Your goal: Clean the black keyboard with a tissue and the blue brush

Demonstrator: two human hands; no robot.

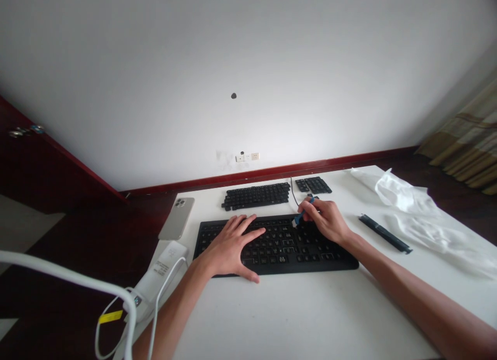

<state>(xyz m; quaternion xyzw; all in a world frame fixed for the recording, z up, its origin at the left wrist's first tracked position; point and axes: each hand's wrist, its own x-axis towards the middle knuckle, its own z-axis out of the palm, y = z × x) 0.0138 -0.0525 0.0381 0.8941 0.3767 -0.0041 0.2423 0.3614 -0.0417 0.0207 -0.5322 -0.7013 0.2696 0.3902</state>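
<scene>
A black keyboard base [267, 269] with its keycaps off lies across the white table in front of me. My left hand [231, 246] rests on its left half, fingers spread and thumb over the near edge. A small blue brush [298, 218] with pale bristles is gripped in my right hand [324, 217], its tip down among the key sockets right of the middle. Behind the base, the loose black keycaps [256, 195] are laid out in keyboard order. A smaller block of number-pad keycaps [313, 185] sits to their right, and the keyboard's cable runs between the two groups.
A phone [177, 217] lies face down at the table's left edge, near a white power strip [159, 277] with white cables. On the right are a black strip [384, 233] and crumpled white plastic wrapping [404, 191]. The white table [295, 313] stands near a wall.
</scene>
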